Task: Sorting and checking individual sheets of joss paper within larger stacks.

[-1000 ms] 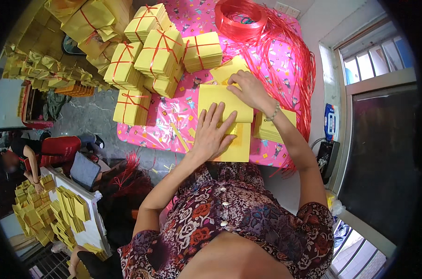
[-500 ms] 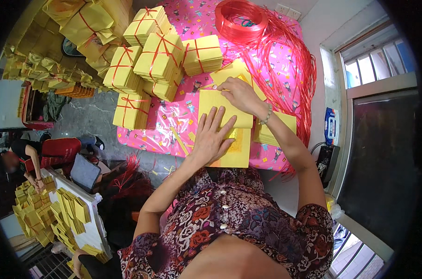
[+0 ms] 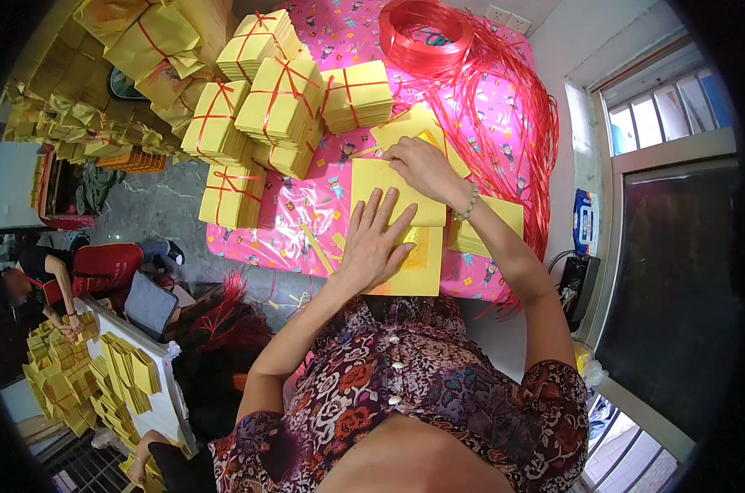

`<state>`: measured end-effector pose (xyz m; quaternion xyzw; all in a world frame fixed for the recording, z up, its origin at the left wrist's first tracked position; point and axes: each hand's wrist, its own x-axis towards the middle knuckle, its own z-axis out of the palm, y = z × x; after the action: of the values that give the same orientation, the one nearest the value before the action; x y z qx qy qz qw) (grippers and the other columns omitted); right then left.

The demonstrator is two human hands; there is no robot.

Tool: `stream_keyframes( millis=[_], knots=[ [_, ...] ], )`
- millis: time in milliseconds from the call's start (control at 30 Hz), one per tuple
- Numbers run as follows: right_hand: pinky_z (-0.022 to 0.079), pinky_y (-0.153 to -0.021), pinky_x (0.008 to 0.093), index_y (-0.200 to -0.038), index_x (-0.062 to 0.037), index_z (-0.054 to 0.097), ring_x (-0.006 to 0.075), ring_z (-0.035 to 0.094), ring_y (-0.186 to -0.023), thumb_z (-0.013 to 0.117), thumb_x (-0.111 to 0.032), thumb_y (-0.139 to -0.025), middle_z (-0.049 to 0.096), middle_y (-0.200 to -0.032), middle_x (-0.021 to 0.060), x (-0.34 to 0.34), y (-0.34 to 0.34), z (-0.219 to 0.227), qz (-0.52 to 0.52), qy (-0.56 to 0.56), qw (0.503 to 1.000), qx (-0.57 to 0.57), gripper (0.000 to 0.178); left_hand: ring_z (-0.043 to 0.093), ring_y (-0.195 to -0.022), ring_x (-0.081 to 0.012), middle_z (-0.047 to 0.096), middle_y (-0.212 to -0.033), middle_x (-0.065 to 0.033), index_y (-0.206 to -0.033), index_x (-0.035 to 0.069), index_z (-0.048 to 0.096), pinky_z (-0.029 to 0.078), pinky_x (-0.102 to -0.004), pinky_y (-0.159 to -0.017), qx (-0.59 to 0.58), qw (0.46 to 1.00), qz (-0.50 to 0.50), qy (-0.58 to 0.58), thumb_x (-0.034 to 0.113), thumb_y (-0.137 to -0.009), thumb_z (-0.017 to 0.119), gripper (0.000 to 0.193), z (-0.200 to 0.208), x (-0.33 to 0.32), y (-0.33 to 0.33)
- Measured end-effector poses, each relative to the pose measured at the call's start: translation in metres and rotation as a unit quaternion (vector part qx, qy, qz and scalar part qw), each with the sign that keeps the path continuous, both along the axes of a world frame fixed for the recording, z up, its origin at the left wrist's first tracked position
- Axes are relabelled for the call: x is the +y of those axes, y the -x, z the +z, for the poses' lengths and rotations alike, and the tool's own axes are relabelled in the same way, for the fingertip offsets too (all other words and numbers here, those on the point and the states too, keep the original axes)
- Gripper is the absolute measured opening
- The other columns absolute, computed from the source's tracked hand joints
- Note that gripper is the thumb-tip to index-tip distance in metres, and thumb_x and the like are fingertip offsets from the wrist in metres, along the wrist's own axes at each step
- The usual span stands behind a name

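My left hand [image 3: 376, 242] lies flat with spread fingers across a sheet of yellow paper [image 3: 372, 177] with a folded-over lower edge. Beneath that fold shows another yellow sheet with a shiny gold patch [image 3: 418, 251]. My right hand [image 3: 426, 168], a beaded bracelet at its wrist, has its fingers bent and pressed together at the paper's upper part; its fingertips are partly hidden. More yellow sheets [image 3: 409, 125] lie just beyond it, and a yellow paper stack [image 3: 496, 226] sits under my right forearm.
Several yellow paper bundles tied with red ribbon [image 3: 278, 99] stand at the back left of the pink-covered table [image 3: 298, 238]. A red ribbon coil [image 3: 401, 37] trails loose strands [image 3: 541, 140] down the right side. At lower left, people handle yellow paper at a white table [image 3: 163, 386].
Both my hands stay in the same place on the paper. At the lower left, another person's arm has shifted slightly.
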<state>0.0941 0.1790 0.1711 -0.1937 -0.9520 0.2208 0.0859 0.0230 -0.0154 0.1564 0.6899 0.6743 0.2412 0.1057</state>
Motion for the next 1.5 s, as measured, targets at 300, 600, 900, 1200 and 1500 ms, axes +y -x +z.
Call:
stream_keyframes(
  millis=[300,600,900,1200,1500],
  knots=[
    [0.045,-0.082,0.0410,-0.098,-0.0045,0.065,0.0296,0.056,-0.093,0.056,-0.014,-0.087,0.058,-0.093,0.0129,0.000,0.001,-0.001,-0.006,0.009,1.000,-0.003,0.017,0.019,-0.138,-0.0419,0.025,-0.150,-0.0175,-0.144,0.018,0.036,0.018,-0.0554,-0.110,-0.001,1.000,-0.010,0.012,0.040,-0.090,0.054,0.061,-0.002,0.000,0.002],
    [0.048,-0.073,0.0413,-0.094,-0.0048,0.058,0.0315,0.057,-0.081,0.061,-0.014,-0.083,0.054,-0.085,0.0121,-0.044,-0.025,0.027,-0.075,-0.073,0.985,0.140,0.015,0.019,-0.138,-0.0423,0.027,-0.149,-0.0185,-0.142,0.016,0.038,0.018,-0.0552,-0.111,0.013,1.000,-0.010,0.017,0.039,-0.086,0.058,0.064,-0.007,-0.001,0.003],
    [0.045,-0.065,0.0408,-0.085,-0.0040,0.051,0.0316,0.056,-0.077,0.062,-0.011,-0.083,0.053,-0.079,0.0117,-0.087,-0.081,-0.005,-0.112,0.043,0.990,0.079,0.014,0.018,-0.139,-0.0427,0.025,-0.150,-0.0180,-0.144,0.018,0.036,0.019,-0.0543,-0.111,0.015,1.000,-0.013,0.023,0.044,-0.085,0.058,0.068,-0.005,0.002,0.002],
    [0.045,-0.067,0.0417,-0.082,-0.0050,0.050,0.0315,0.056,-0.076,0.064,-0.017,-0.083,0.054,-0.077,0.0106,-0.081,-0.078,0.006,-0.128,0.100,0.986,0.030,0.018,0.017,-0.142,-0.0339,0.022,-0.152,-0.0154,-0.145,0.010,0.032,0.015,-0.0530,-0.112,0.047,0.996,-0.035,0.074,0.053,-0.088,0.051,0.074,-0.003,-0.016,0.032],
    [0.044,-0.065,0.0403,-0.081,-0.0049,0.051,0.0299,0.057,-0.075,0.067,-0.021,-0.081,0.055,-0.076,0.0102,-0.079,-0.079,-0.012,-0.144,0.079,0.986,0.040,0.023,0.012,-0.143,-0.0364,0.018,-0.154,-0.0162,-0.146,0.011,0.029,0.013,-0.0538,-0.112,0.029,0.997,-0.036,0.067,0.057,-0.088,0.049,0.077,-0.018,-0.016,0.033]
  ],
)
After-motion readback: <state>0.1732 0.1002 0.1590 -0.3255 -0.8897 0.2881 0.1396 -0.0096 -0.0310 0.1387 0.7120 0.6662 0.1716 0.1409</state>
